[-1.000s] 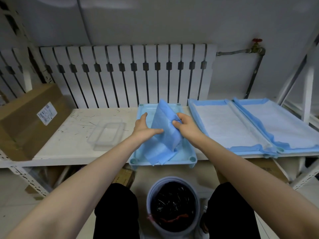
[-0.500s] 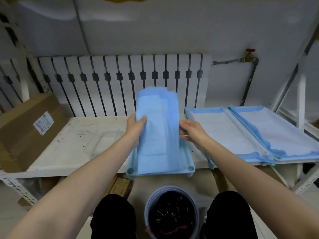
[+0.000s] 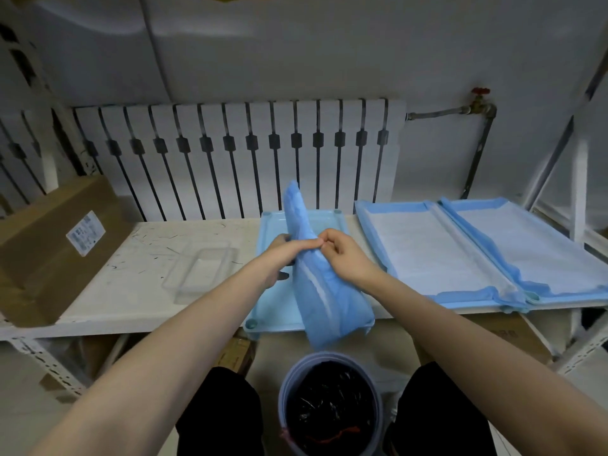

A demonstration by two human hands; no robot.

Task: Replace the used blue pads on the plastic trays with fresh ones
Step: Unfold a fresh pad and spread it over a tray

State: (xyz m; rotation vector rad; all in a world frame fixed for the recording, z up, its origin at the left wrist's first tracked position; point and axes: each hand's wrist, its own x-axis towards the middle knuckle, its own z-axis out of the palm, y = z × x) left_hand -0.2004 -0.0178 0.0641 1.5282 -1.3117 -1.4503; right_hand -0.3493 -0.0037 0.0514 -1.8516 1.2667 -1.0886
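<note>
Blue pad (image 3: 324, 291) — bunched, held over tray (image 3: 273, 304); bucket (image 3: 282, 390) below holds black liner (image 3: 329, 409).

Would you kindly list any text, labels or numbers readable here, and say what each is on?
White label on the cardboard box: printed lines, too blurred to read.
Faint print on the carton under the shelf: too blurred to read.
None visible on the folded blue pad, the tray or the bucket.
</note>
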